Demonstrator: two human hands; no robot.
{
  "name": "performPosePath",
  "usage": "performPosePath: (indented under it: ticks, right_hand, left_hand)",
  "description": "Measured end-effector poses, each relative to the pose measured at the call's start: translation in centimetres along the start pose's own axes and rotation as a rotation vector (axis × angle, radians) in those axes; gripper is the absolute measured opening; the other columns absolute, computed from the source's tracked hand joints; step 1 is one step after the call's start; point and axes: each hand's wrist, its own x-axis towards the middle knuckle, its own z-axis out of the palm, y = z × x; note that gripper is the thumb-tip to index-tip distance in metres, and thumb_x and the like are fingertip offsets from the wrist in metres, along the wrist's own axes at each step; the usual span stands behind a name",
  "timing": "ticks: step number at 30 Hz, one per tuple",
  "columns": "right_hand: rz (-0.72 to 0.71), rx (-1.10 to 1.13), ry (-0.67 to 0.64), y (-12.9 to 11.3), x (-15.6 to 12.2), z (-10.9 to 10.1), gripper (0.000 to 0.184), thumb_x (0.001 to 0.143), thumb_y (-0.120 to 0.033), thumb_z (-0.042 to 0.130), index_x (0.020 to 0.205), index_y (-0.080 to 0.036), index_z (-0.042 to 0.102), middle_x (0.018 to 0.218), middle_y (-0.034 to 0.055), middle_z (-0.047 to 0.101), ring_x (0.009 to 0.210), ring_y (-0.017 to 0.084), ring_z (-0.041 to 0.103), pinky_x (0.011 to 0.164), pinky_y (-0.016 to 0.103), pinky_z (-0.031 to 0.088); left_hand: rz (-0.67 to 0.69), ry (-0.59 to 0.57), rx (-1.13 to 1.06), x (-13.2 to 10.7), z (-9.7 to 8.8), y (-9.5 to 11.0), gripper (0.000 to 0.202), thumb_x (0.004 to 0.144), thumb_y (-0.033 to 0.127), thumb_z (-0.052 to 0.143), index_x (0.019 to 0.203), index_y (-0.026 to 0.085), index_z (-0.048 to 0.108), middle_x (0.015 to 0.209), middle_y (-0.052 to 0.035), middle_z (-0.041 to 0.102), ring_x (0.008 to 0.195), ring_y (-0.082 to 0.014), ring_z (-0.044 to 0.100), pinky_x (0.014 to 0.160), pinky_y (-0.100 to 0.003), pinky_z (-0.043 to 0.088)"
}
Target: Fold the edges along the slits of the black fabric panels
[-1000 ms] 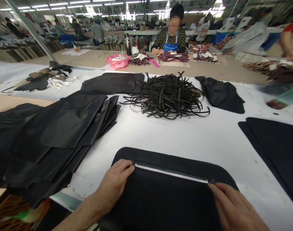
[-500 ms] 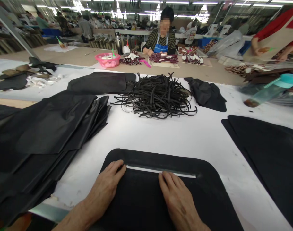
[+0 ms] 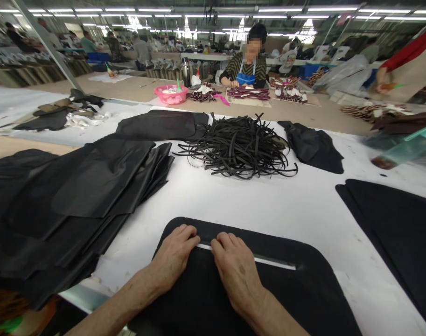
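A black rounded panel lies on the white table right in front of me, with a long narrow slit showing white across its upper part. My left hand rests flat on the panel at the slit's left end, fingers curled over the edge. My right hand lies palm down just beside it, fingertips on the slit. Both hands press the fabric and hold nothing.
A stack of black sheets fills the left side. A heap of black strips sits in the middle, a folded black piece and a crumpled one beside it. More black panels lie right. A person works at the far table.
My right hand has slid left along the slit, from its right end to right beside my left hand. The left hand has stayed at the left end.
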Motion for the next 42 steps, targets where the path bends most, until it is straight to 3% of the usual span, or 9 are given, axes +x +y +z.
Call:
performPosePath:
  ticks: [5,9,14,22,25,30,37,42]
  right_hand:
    - [-0.129,-0.115,0.055,0.1,0.4,1.9,0.017,0.078,-0.002,0.054,0.084,-0.017,0.058,0.079,0.0042,0.054,0.072,0.020,0.047,0.062,0.033,0.035]
    - [-0.226,-0.164,0.055,0.3,0.4,2.3,0.018,0.077,-0.002,0.052,0.085,-0.016,0.058,0.079,0.0050,0.054,0.071,0.021,0.046,0.061,0.034,0.035]
    - [-0.142,-0.064,-0.042,0.8,1.2,1.3,0.014,0.078,-0.006,0.057,0.079,-0.020,0.055,0.081,0.0026,0.055,0.074,0.020,0.047,0.063,0.033,0.035]
    - [-0.051,0.094,-0.072,1.7,1.5,1.0,0.011,0.085,-0.012,0.056,0.078,-0.021,0.055,0.081,-0.0001,0.055,0.078,0.016,0.049,0.067,0.028,0.036]
    - [-0.078,0.048,-0.023,1.6,1.2,1.1,0.006,0.083,-0.017,0.059,0.083,-0.021,0.055,0.083,0.0009,0.054,0.078,0.019,0.048,0.068,0.031,0.035]
    - [-0.154,-0.076,-0.003,2.3,0.2,0.9,0.011,0.081,-0.009,0.055,0.085,-0.019,0.054,0.082,0.0025,0.053,0.073,0.019,0.045,0.066,0.033,0.034]
    - [0.112,0.028,0.044,5.8,-3.3,-0.1,0.014,0.087,-0.011,0.048,0.085,-0.020,0.059,0.081,0.0027,0.055,0.077,0.019,0.048,0.071,0.031,0.037]
    - [0.189,0.044,0.087,7.9,-5.0,-0.6,0.017,0.090,-0.017,0.045,0.083,-0.021,0.060,0.080,0.0019,0.055,0.076,0.018,0.050,0.070,0.030,0.040]
  left_hand:
    - [0.008,-0.004,0.027,0.0,0.2,0.0,0.028,0.082,0.002,0.039,0.093,0.016,0.061,0.100,-0.0063,0.057,0.091,-0.0203,0.050,0.083,-0.036,0.047]
    - [0.012,-0.003,0.048,0.3,0.1,0.1,0.027,0.084,0.004,0.040,0.095,0.018,0.060,0.096,-0.0045,0.057,0.088,-0.0188,0.051,0.081,-0.034,0.047]
    - [0.033,0.013,0.091,0.7,0.6,-0.1,0.015,0.087,0.011,0.045,0.085,0.018,0.059,0.090,-0.0045,0.057,0.084,-0.0198,0.051,0.077,-0.035,0.047]
    - [0.052,0.088,0.110,0.7,1.3,-0.5,0.021,0.089,0.010,0.040,0.086,0.017,0.059,0.088,-0.0047,0.058,0.081,-0.0194,0.051,0.074,-0.034,0.047]
    - [0.037,0.109,0.112,0.8,1.3,-0.3,0.022,0.088,0.009,0.039,0.088,0.017,0.059,0.088,-0.0048,0.058,0.082,-0.0195,0.051,0.075,-0.034,0.047]
    - [0.050,0.132,0.121,1.0,1.4,-0.3,0.022,0.089,0.010,0.038,0.090,0.018,0.059,0.088,-0.0048,0.058,0.082,-0.0198,0.052,0.075,-0.035,0.047]
    - [0.059,0.171,0.105,0.7,1.9,-1.2,0.021,0.090,0.013,0.038,0.091,0.019,0.058,0.098,-0.0067,0.056,0.089,-0.0205,0.053,0.078,-0.034,0.047]
    - [0.041,0.156,0.083,1.0,1.9,-1.3,0.020,0.090,0.017,0.039,0.088,0.020,0.058,0.095,-0.0047,0.056,0.086,-0.0192,0.053,0.077,-0.034,0.046]
